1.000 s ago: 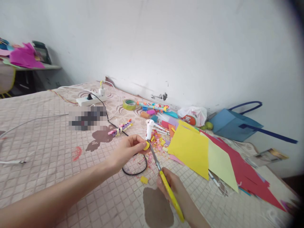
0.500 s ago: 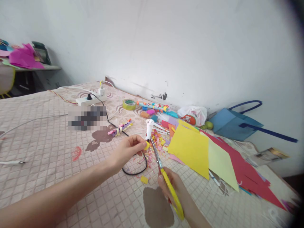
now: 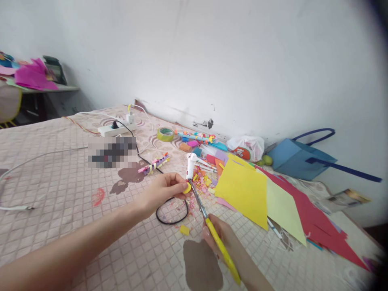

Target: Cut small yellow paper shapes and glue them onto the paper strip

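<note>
Between the thumb and fingers of my left hand [image 3: 173, 186] is a small yellow paper piece [image 3: 187, 188] with a rounded edge. My right hand [image 3: 218, 234] is closed round the yellow handles of a pair of scissors [image 3: 200, 205], whose blades reach up to the paper's right edge. Just behind the blade tips stands a white glue gun [image 3: 190, 163], nozzle upward or tilted; its black cord [image 3: 171, 223] loops below my left hand. Small coloured paper scraps [image 3: 206, 182] lie right of the blades. A yellow offcut [image 3: 184, 230] rests on the cloth nearer me.
Yellow sheets [image 3: 242, 190] and red sheets [image 3: 321, 222] lie to the right, before a blue bag [image 3: 300, 159]. Green tape [image 3: 165, 134], a decorated purple stick [image 3: 154, 164] and a white power strip [image 3: 117, 128] are further back. A pixelated dark object [image 3: 112, 151] sits at left.
The scissors opened a little and came away from the yellow paper, then closed back against its edge. My left hand stays almost in place. The view has shifted slightly.
</note>
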Demonstrator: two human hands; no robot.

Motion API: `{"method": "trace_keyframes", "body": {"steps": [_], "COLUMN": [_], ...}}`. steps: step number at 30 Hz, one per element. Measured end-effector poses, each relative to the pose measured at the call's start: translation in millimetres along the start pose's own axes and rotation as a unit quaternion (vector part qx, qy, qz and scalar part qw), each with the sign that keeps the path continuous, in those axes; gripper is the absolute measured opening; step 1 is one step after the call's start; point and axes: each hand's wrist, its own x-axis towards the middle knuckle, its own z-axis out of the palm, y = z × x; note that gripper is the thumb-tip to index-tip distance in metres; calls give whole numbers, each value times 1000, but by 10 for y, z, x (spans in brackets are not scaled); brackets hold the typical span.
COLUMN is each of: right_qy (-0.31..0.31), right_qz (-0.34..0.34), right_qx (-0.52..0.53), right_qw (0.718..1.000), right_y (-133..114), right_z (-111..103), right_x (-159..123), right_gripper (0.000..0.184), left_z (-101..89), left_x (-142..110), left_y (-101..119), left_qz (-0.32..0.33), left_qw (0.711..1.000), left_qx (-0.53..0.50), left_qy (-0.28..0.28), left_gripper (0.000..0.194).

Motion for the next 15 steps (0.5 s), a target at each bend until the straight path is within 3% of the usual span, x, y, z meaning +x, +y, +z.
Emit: {"method": "trace_keyframes", "body": {"steps": [15], "right_qy": [-18], "right_qz": [-2], "right_qx": [-16], "right_qw": [1000], "right_y": [-42], "right_z": [-67], "right_x": [-23], "right_gripper": [30], "left_z": [-48], "left_x": [25], "left_y": [-28], "left_qz": [3], "left_qw": [1000], "left_qx": [12], "left_qy": [-14], "left_gripper": [19]}}
